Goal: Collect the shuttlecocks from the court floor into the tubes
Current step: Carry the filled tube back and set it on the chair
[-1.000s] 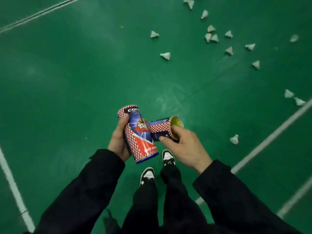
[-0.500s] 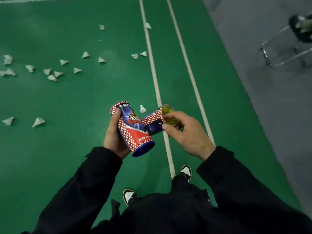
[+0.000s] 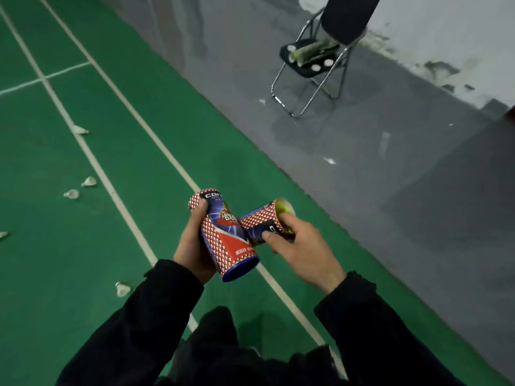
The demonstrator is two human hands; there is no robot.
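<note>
My left hand [image 3: 193, 246] grips a red, white and blue shuttlecock tube [image 3: 227, 240] that points up and away from me. A second tube [image 3: 259, 222] of the same print lies across it, and my right hand [image 3: 301, 246] holds it near its yellow-lined open end [image 3: 284, 206]. The two tubes touch in front of my chest. White shuttlecocks lie on the green court floor to my left: one [image 3: 80, 130] on a white line, two [image 3: 89, 181] [image 3: 72, 194] close together, and one [image 3: 122, 288] near my left sleeve.
White court lines [image 3: 111, 190] run diagonally across the green floor. Grey flooring [image 3: 362, 176] borders the court on the right. A black folding chair [image 3: 312, 59] with items on its seat stands there by a white wall. My dark trousers fill the bottom centre.
My view has swung right: the scattered shuttlecocks slid off to the left, and the grey floor, chair and wall came into sight. Both hands keep hold of their tubes.
</note>
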